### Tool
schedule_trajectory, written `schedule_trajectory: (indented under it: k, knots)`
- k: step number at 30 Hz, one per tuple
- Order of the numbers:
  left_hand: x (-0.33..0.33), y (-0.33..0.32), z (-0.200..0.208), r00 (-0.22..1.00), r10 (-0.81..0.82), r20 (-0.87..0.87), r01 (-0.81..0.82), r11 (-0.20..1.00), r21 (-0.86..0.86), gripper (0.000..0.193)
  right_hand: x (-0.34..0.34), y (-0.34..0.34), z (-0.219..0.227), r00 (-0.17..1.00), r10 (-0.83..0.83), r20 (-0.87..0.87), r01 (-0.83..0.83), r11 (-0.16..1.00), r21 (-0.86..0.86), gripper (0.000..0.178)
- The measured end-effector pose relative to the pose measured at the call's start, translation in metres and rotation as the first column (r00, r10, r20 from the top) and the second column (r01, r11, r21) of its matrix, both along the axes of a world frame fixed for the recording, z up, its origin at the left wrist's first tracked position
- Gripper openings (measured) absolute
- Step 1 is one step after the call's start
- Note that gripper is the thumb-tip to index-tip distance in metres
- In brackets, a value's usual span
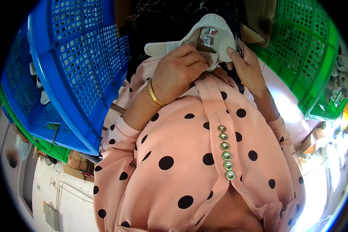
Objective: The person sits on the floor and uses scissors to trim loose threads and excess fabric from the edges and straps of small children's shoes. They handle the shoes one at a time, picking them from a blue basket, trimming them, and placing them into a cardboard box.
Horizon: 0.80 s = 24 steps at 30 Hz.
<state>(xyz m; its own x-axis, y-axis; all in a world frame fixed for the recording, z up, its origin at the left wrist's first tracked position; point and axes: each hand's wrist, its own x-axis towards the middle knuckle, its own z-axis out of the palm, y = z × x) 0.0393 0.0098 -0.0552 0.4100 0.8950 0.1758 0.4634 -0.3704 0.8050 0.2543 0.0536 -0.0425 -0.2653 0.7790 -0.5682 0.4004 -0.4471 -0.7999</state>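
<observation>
A small cream shoe (222, 31) is held over my lap, its opening facing up and showing a printed label on the insole. Its pale strap (158, 48) sticks out to the left, unfastened. My left hand (181, 69) is closed on the near-left edge of the shoe, fingertips bent over the rim. The thumb of my right hand (248, 69) presses on the right side of the shoe, with fingers partly hidden beneath. A thin metallic tool (239, 46), perhaps snips, shows by the right fingers; most of it is hidden.
Blue plastic baskets (79, 58) stand close at my left, with pale items behind their mesh. A green basket (297, 46) rises at my right, beside more small shoes (342, 73). Cardboard (255, 33) lies beyond my right hand. Another person (19, 150) is at far left.
</observation>
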Motion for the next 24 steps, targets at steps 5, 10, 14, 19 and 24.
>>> schedule_trajectory:
  k: [5, 10, 14, 19, 24]
  knots:
    - [-0.006, -0.005, 0.006, 0.998, 0.057, 0.016, -0.057, 0.998, -0.018, 0.023, 0.0, -0.005, 0.004, 0.999, 0.044, 0.009, -0.044, 0.993, 0.105, 0.019]
    - [-0.025, -0.012, 0.032, 0.985, 0.168, -0.031, -0.17, 0.983, -0.074, 0.021, -0.017, 0.007, 0.02, 0.964, 0.176, 0.197, -0.226, 0.936, 0.27, 0.016]
    - [-0.051, -0.02, 0.091, 0.897, 0.424, 0.121, -0.427, 0.904, -0.005, 0.019, -0.005, 0.035, 0.043, 0.987, -0.106, 0.12, 0.081, 0.977, 0.197, 0.027]
    - [-0.134, -0.058, 0.171, 0.632, 0.76, 0.153, -0.769, 0.588, 0.251, 0.013, 0.083, 0.12, 0.119, 0.727, -0.333, -0.601, 0.624, 0.685, 0.376, 0.01]
    - [-0.243, -0.051, 0.188, 0.434, 0.846, -0.31, -0.89, 0.455, -0.004, 0.018, 0.073, 0.144, 0.159, 0.542, -0.262, -0.798, 0.783, 0.503, 0.367, 0.014]
